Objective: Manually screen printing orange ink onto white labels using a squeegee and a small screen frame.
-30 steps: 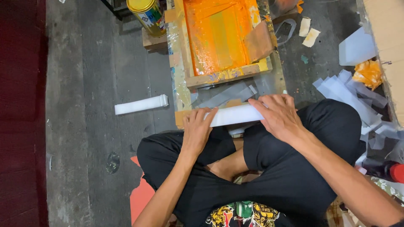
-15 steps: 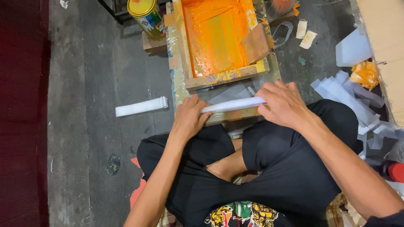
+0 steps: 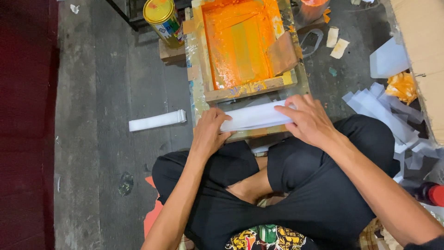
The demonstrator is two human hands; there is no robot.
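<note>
I sit cross-legged on the floor. A stack of long white strips [image 3: 255, 116] lies across the near end of a paint-stained board [image 3: 196, 97]. My left hand [image 3: 209, 133] holds the stack's left end, fingers curled on it. My right hand [image 3: 309, 121] presses flat on its right end. Just beyond the strips sits a wooden printing frame [image 3: 240, 88] whose screen is coated with orange ink [image 3: 236, 41]. A brown card scraper [image 3: 282, 53] leans inside the frame's right edge.
A yellow-lidded can [image 3: 163, 21] stands on a wood block at the frame's left. A separate white strip bundle [image 3: 157, 121] lies on the grey floor to the left. Loose white sheets [image 3: 388, 111], an orange-stained rag [image 3: 401, 85] and a cardboard box [image 3: 425, 51] are at right.
Both hands have slid the white strip stack forward onto the board, closer to the frame; the view shifted slightly downward.
</note>
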